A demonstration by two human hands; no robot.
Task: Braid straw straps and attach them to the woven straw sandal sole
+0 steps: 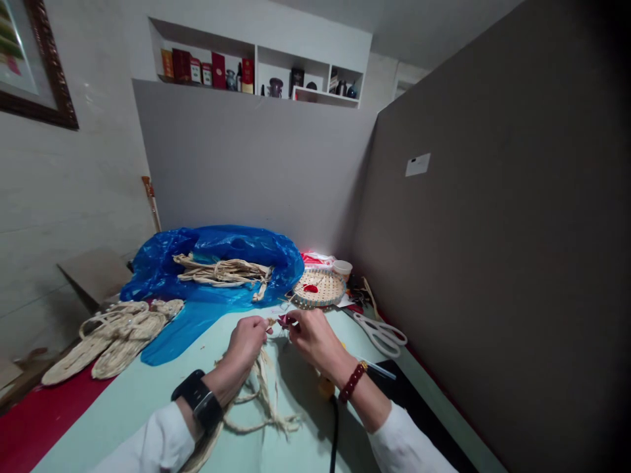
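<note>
My left hand is closed in a pinch on the end of a bundle of pale straw strands that trails down over the light green table mat toward me. My right hand is closed too, its fingertips pinching a small reddish piece right beside the straw end. The two hands nearly touch above the mat. A black watch sits on my left wrist and a dark red bead bracelet on my right.
A blue plastic bag with straw braids on it lies behind the hands. Woven straw sandals rest at the left. A round woven tray, a small white cup and white scissors lie to the right, by grey partition walls.
</note>
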